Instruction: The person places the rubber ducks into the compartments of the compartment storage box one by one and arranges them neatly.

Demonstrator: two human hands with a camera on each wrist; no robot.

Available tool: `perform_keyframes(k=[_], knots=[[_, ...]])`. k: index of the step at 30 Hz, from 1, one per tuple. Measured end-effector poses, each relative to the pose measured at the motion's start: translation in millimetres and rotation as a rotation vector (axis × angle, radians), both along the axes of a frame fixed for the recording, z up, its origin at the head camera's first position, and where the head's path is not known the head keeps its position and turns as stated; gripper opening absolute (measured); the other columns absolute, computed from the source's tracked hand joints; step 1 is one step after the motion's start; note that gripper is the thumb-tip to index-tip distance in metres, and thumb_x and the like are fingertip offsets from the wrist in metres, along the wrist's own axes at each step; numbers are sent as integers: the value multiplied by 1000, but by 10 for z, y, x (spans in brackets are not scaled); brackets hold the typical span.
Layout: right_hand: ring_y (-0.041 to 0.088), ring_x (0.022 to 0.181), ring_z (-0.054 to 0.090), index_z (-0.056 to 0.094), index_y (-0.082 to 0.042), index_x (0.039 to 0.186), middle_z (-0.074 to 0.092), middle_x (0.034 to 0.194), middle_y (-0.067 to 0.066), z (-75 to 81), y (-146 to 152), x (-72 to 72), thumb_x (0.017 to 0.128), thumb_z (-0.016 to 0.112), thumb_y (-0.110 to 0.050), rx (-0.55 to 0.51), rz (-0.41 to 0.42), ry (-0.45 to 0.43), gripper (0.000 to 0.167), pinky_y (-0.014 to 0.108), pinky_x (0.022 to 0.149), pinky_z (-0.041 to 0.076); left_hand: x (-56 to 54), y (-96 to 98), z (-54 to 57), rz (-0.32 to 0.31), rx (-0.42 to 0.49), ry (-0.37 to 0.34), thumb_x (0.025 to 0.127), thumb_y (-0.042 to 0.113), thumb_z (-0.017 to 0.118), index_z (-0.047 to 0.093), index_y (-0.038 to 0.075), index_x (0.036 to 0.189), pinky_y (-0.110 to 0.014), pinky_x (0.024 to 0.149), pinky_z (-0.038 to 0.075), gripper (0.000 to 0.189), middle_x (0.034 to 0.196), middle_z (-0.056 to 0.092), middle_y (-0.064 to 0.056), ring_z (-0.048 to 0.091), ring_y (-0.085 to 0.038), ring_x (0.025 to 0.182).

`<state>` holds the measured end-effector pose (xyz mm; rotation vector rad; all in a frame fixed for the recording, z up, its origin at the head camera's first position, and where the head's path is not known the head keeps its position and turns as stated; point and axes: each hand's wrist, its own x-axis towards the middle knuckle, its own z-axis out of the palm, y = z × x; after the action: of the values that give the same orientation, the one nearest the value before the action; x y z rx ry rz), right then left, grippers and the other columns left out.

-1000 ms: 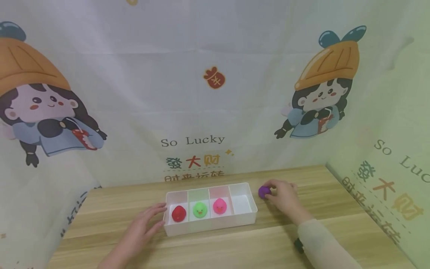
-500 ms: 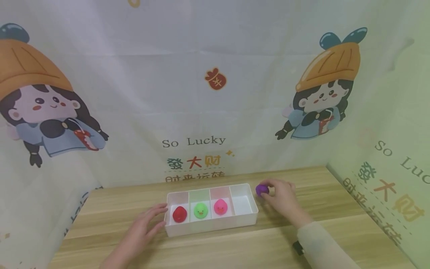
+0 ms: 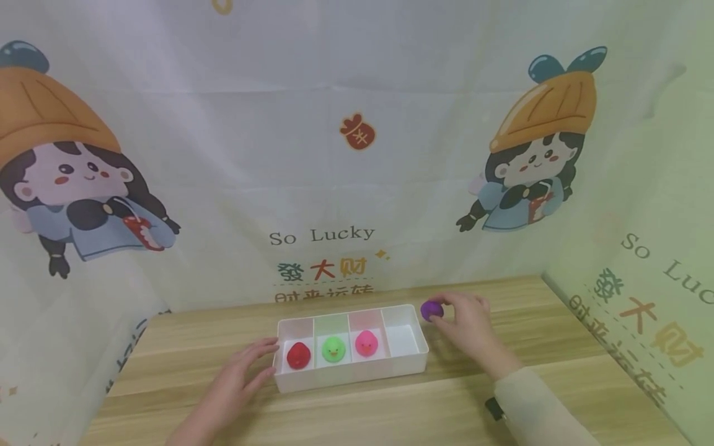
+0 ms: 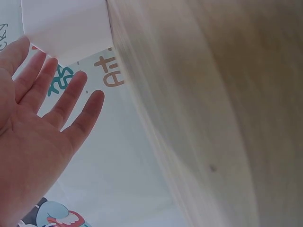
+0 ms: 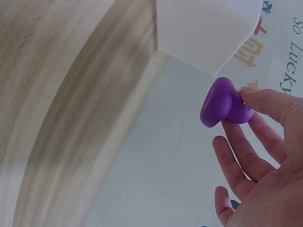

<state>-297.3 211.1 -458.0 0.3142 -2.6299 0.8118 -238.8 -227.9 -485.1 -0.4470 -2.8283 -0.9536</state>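
Observation:
A purple rubber duck (image 5: 222,104) is pinched between the thumb and fingers of my right hand (image 3: 468,325), just off the right end of a white divided box (image 3: 351,370). In the right wrist view the duck's flat base faces away from the palm. My left hand (image 3: 237,378) has its fingers spread, fingertips at the box's left end; the left wrist view shows them nearly straight against the white wall (image 4: 66,28). Inside the box sit a red duck (image 3: 298,355), a green duck (image 3: 333,349) and a pink duck (image 3: 366,343), one per compartment. The rightmost compartment (image 3: 403,337) holds nothing.
The box stands on a wood-grain table (image 3: 357,415). Behind and beside the table hangs a pale printed cloth (image 3: 413,155) with cartoon figures and lettering. A small black object (image 3: 494,409) shows beside the right sleeve (image 3: 538,406).
My right hand has carried the purple duck slightly left and up, closer to the box's right end. The left hand and the box have kept their places.

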Motion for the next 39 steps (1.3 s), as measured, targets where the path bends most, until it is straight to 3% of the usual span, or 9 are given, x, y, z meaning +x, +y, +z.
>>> perform_keyframes(k=[15, 22, 32, 39], knots=[[33, 112, 68, 75, -13, 113, 78, 112, 5, 191, -190, 114, 84, 86, -15, 15, 30, 41, 31, 64, 108, 29, -24, -19, -4, -12, 10, 40, 99, 18, 70, 62, 11, 140, -66, 116, 39, 43, 154, 54, -12, 49, -42, 143], [29, 113, 67, 76, -16, 110, 78, 110, 0, 142, -250, 145, 83, 86, -14, 18, 49, 29, 29, 58, 106, 27, -23, -15, -62, -43, 18, 68, 98, 15, 71, 63, 9, 138, -65, 115, 41, 41, 152, 57, -12, 50, -42, 142], [26, 110, 69, 76, -16, 110, 78, 110, 1, 85, -381, 166, 81, 88, -13, -15, 100, 37, 31, 56, 106, 27, 11, 7, 10, -16, 12, 15, 100, 17, 69, 62, 11, 141, -65, 116, 40, 42, 154, 54, -11, 48, -41, 144], [24, 110, 69, 76, -16, 108, 78, 109, 0, 28, -446, 168, 80, 89, -12, -16, 113, 55, 31, 56, 107, 28, -3, 2, -9, -22, 8, 25, 100, 17, 69, 62, 9, 140, -65, 116, 40, 41, 154, 55, -13, 48, -42, 144]])
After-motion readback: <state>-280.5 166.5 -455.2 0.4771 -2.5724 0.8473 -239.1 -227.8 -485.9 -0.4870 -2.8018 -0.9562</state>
